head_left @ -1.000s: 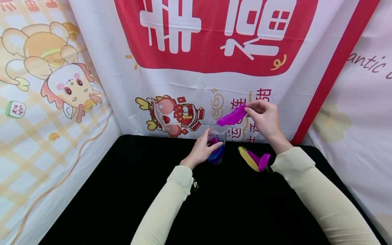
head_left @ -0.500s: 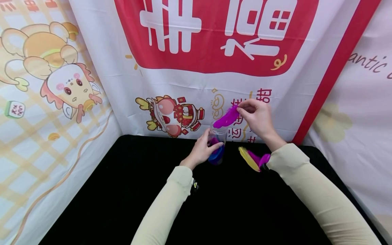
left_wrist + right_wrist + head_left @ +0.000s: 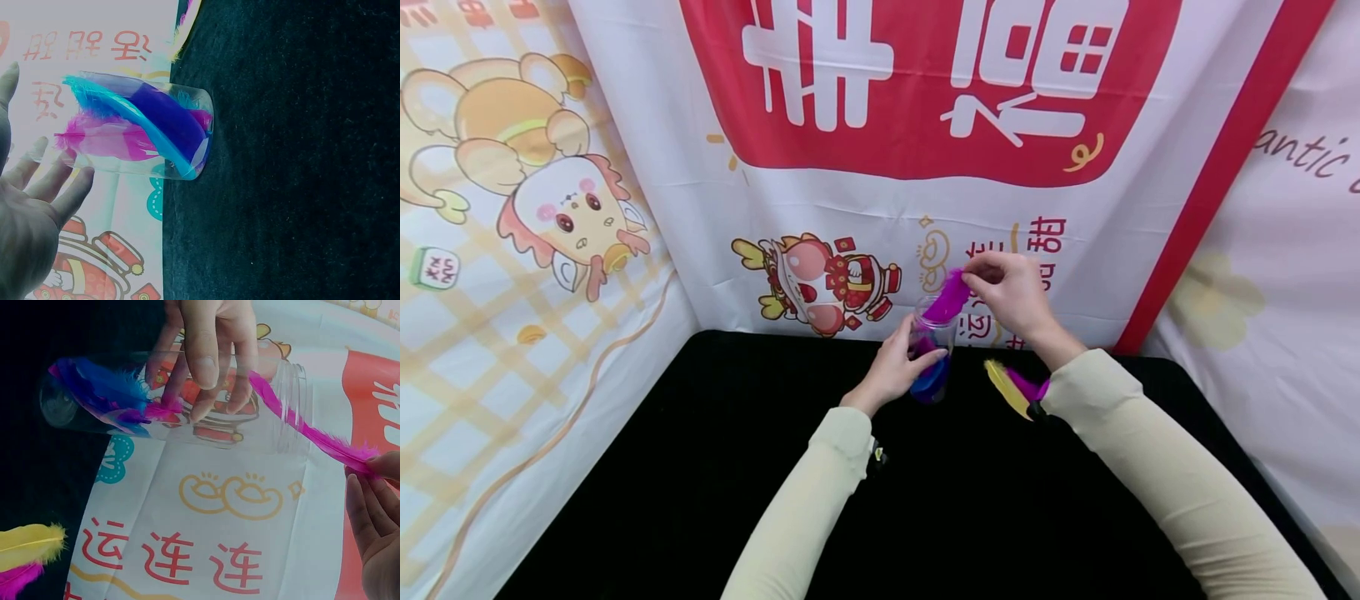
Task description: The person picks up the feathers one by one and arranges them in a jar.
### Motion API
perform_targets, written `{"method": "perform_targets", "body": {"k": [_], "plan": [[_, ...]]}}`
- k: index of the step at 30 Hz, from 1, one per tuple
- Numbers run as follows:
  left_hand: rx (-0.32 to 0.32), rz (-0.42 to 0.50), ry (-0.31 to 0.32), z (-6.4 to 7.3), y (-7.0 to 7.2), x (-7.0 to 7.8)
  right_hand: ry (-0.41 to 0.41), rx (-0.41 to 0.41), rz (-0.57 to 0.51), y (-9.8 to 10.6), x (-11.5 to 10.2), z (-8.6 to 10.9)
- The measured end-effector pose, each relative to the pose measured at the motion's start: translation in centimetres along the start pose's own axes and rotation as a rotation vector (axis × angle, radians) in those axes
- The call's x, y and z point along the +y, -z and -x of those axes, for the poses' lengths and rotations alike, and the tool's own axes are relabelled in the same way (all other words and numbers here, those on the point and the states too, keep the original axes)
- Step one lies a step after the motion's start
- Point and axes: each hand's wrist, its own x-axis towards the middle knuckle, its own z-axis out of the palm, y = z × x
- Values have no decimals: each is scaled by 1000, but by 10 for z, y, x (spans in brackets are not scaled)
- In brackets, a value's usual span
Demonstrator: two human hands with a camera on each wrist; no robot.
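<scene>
My left hand grips a clear jar with its thumb and fingers around the side; the jar stands upright near the back of the black table. Inside its lower part are blue, light blue and magenta feathers. Between thumb and fingertips, my right hand pinches one end of another magenta feather above the jar's mouth. The other end of that feather reaches down through the threaded rim into the upper part of the jar.
To the right of the jar, a yellow feather and magenta feathers lie on the black table, partly behind the right wrist. Close behind the jar hangs a printed white and red cloth. More printed cloths stand at both sides.
My right hand has moved left and slightly down, bringing the magenta feather from above the rim to partly inside the jar. The left hand and jar have stayed in place.
</scene>
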Motion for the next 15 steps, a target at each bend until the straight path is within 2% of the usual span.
{"method": "perform_targets", "body": {"k": [15], "plan": [[13, -18, 5, 1, 0, 1, -2, -81, 106, -16, 2, 2]]}}
